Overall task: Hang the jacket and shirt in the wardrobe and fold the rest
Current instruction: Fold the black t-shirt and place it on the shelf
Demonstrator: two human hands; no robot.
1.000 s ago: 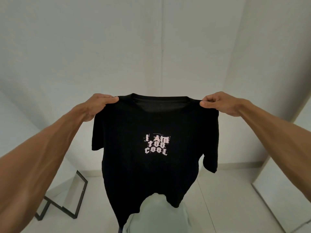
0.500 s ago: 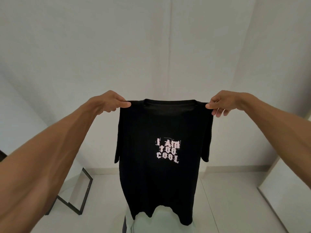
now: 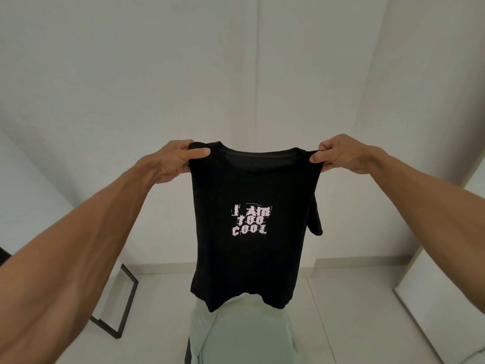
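Observation:
A black T-shirt (image 3: 249,261) with pale printed letters on its chest hangs in the air in front of me, front side towards me. My left hand (image 3: 178,160) pinches its left shoulder and my right hand (image 3: 338,153) pinches its right shoulder, both held out at arm's length. The shirt's sleeves are tucked back; only the right one shows, hanging behind the body. Below its hem lies a pale green garment (image 3: 241,334) on a surface whose shape I cannot make out.
White walls meet in a corner straight ahead. A black metal frame (image 3: 126,306) leans low on the left by the floor. A white panel (image 3: 446,306) stands at the lower right. The floor is pale and tiled.
My hands have drawn closer together and the shirt hangs narrower, its left sleeve now hidden. The shirt has shifted right in view and its hem sits higher over the pale green garment.

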